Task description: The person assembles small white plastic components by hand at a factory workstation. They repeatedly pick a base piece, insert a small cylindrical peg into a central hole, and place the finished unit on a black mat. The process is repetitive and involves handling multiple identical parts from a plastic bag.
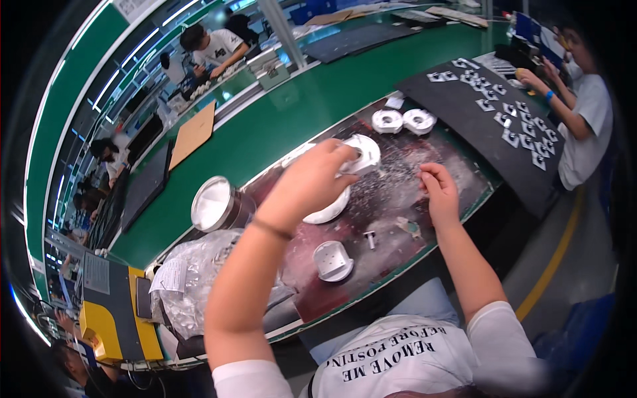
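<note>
My left hand [310, 180] is closed on the edge of a white round plastic part [369, 151] with a hollow centre, over the dark red, powder-dusted work mat [315, 292]. Partly covered by that hand and forearm is a white round dish [332, 208]. My right hand [440, 192] hovers right of the part, thumb and fingertips pinched together. Whatever they hold, if anything, is too small to make out. Nearer to me lie a white cup-like part [333, 261] with small holes and a small white T-shaped piece [370, 240].
Two white ring-shaped parts [419, 121] sit at the mat's far side. Left stand a round tin [222, 204] with white contents, a clear plastic bag [192, 285] and a yellow-grey machine [113, 312]. A black board [458, 106] carries several small pieces; a co-worker [587, 113] sits beyond.
</note>
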A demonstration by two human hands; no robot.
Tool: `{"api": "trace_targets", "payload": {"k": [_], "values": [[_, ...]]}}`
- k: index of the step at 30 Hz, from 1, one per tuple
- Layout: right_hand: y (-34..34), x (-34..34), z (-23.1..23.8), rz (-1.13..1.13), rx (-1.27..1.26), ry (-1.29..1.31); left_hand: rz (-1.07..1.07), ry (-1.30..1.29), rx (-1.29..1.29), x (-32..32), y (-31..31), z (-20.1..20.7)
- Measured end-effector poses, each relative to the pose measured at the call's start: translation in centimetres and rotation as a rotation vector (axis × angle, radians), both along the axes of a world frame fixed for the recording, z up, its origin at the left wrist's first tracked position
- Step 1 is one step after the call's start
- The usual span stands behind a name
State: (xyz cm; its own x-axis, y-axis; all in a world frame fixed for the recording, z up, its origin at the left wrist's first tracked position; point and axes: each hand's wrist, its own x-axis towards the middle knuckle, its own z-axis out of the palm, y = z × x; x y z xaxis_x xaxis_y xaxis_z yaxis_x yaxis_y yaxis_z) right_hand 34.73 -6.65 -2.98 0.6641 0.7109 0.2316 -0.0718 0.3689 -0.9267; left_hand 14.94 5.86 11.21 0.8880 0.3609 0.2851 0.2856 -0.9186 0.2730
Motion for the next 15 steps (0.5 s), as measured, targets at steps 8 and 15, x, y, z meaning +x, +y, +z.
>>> {"api": "trace_targets", "payload": {"k": [8,15], "values": [[0.3,1.1,0.3,-0.134,0.177,0.270,0.157,0.323,0.055,11.9,0.4,-5.7],[0.2,0.5,-0.3,-0.012,0.045,0.280,0.041,0.115,0.120,2.7,-0.4,-1.5]]}}
